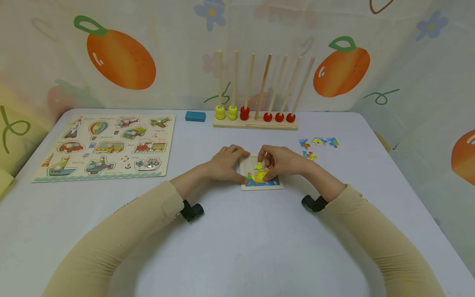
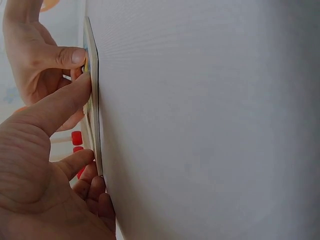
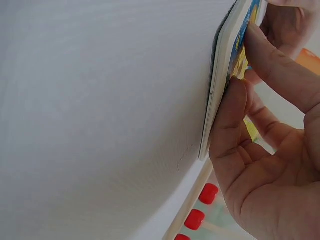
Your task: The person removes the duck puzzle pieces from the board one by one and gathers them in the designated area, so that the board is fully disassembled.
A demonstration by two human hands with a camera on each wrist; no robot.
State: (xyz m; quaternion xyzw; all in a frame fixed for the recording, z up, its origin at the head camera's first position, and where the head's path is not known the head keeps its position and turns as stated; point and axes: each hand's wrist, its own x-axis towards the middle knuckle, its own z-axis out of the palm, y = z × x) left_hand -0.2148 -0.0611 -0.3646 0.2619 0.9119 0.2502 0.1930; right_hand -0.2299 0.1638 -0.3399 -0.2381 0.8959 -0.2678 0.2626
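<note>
A small jigsaw puzzle board [image 1: 262,187], with a pale wooden frame and a blue-and-yellow picture partly filled in, lies on the table. My left hand [image 1: 225,163] holds its left side, thumb on the lower left corner and fingers near the upper edge. Bent over the right half of the board, my right hand [image 1: 283,161] has its thumb and fingertips on a yellow puzzle piece; the fingers hide much of that piece. In the right wrist view, the right thumb [image 3: 272,57] touches the picture's face.
Several loose puzzle pieces [image 1: 319,141] lie to the right. Behind stands a wooden bead counter [image 1: 256,123] with upright pegs and red and yellow beads, beside a blue block [image 1: 195,116]. A vehicle peg puzzle [image 1: 107,148] lies on the left of the white table [image 1: 245,243].
</note>
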